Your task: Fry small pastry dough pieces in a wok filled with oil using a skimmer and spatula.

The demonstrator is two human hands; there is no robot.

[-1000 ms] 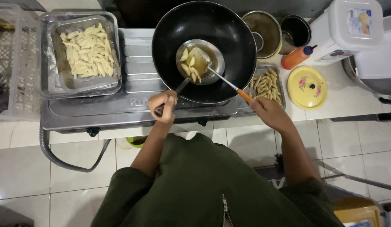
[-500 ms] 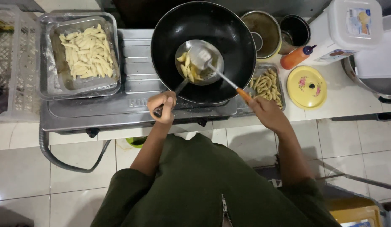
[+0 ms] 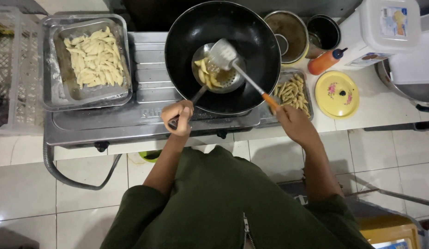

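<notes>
At the upper left of the frame a metal tray [image 3: 50,69] holds pale raw dough strips [image 3: 92,55]. Left of it stands a white plastic crate [image 3: 16,92]. At the upper right sit a steel pot [image 3: 293,30], a dark cup [image 3: 326,30], an orange squeeze bottle [image 3: 326,61], a yellow flowered lid [image 3: 336,94] and a white plastic container [image 3: 385,27].

white plastic container [image 3: 383,27] top right; blue-and-yellow rectangular label [image 3: 393,20] on lid
</notes>
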